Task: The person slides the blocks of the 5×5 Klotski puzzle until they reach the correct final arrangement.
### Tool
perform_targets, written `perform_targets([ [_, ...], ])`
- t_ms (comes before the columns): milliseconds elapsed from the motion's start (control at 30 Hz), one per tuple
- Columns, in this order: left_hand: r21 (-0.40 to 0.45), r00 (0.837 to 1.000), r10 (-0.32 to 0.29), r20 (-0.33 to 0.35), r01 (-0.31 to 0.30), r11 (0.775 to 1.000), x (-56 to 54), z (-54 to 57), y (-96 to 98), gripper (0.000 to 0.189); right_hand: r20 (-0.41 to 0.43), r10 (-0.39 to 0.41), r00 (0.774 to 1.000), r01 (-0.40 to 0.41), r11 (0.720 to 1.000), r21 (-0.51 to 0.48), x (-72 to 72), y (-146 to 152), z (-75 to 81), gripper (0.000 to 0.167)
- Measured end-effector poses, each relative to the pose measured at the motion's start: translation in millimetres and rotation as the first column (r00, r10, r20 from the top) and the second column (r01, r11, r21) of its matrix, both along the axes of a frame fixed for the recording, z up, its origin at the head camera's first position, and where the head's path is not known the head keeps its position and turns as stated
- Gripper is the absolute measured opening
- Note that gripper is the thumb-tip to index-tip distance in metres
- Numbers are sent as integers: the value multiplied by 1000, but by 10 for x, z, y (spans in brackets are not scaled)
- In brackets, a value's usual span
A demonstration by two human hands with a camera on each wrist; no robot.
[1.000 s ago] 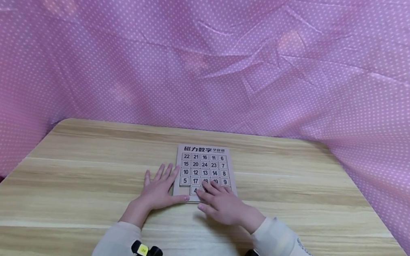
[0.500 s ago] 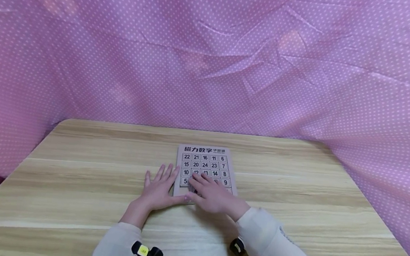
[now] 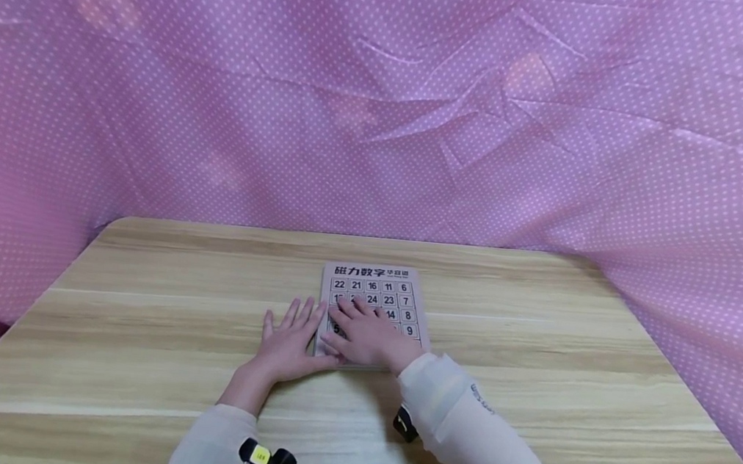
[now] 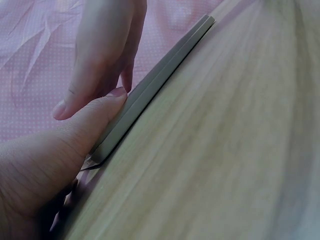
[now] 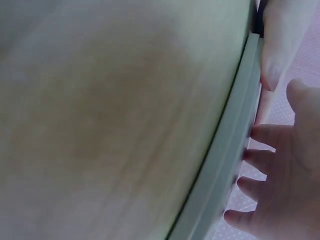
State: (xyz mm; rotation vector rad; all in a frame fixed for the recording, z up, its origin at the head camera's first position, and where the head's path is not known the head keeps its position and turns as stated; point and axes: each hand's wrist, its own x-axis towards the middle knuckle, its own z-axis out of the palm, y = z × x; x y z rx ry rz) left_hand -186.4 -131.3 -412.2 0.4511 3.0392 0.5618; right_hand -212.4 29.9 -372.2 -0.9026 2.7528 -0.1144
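A grey number sliding puzzle lies flat on the table, with Chinese lettering along its far edge and rows of numbered tiles below. Spread along its left side is my left hand, fingers straight. In the left wrist view, the left thumb rests on the board's near edge. My right hand reaches over the lower left tiles with outstretched fingers and hides several of them, plus most of the bottom row. The right wrist view shows the right fingertips at the tile face, thumb raised off it.
The wooden table stretches around the puzzle on all sides. A pink dotted cloth hangs behind it and along both sides. Small black cameras, the left one with a yellow label, sit at both wrists.
My right hand has moved left and slightly away from me over the puzzle, from the lower right tiles to the lower left ones. My left hand has stayed in place.
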Motion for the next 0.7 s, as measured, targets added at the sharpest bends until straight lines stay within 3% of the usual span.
perform_targets([
  [700,3,1000,-19,-17,19,1000,6,-2,-21,98,-49,56,997,-57,998,-13,246,95,-2,58],
])
